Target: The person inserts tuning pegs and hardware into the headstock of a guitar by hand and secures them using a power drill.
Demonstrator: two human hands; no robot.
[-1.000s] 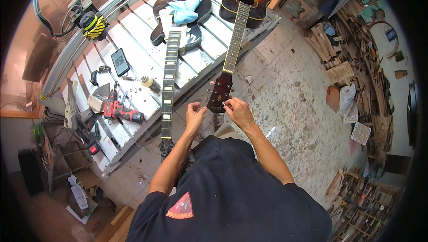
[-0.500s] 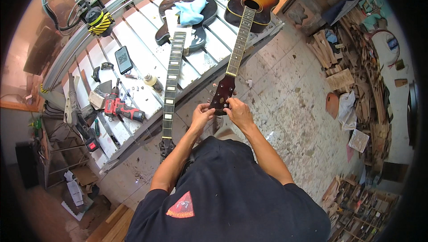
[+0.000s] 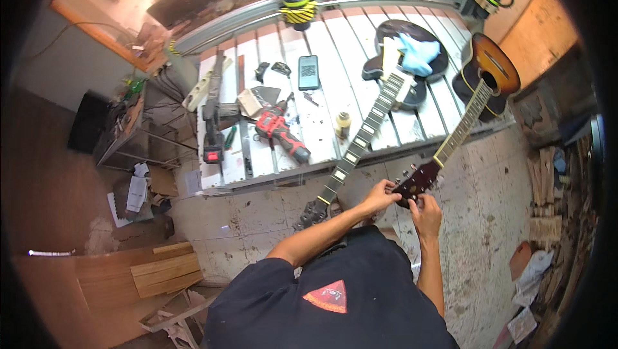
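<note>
A sunburst acoustic guitar (image 3: 504, 71) rests with its body on the bench's right end, its neck (image 3: 463, 128) slanting down toward me. Its dark red headstock (image 3: 420, 182) reaches past the bench edge, with tuning pegs along both sides. My left hand (image 3: 381, 198) grips the left edge of the headstock near its tip, fingers closed. At the lower right edge my right hand (image 3: 426, 216) pinches close to the tuning pegs; the exact part is hidden. To the left lies a dark electric guitar (image 3: 394, 29), its inlaid neck (image 3: 361, 144) overhanging the bench.
On the slatted white bench (image 3: 330, 91) lie a blue cloth (image 3: 417, 54), a phone (image 3: 309, 72), a red cordless drill (image 3: 279, 131) and a small bottle (image 3: 343, 120). A striped machine head (image 3: 297, 12) stands behind. Wood scraps (image 3: 547, 188) are piled at right.
My view has swung left, so the bench and guitars appear farther right. Both hands stay at the acoustic guitar's headstock, with slight finger shifts.
</note>
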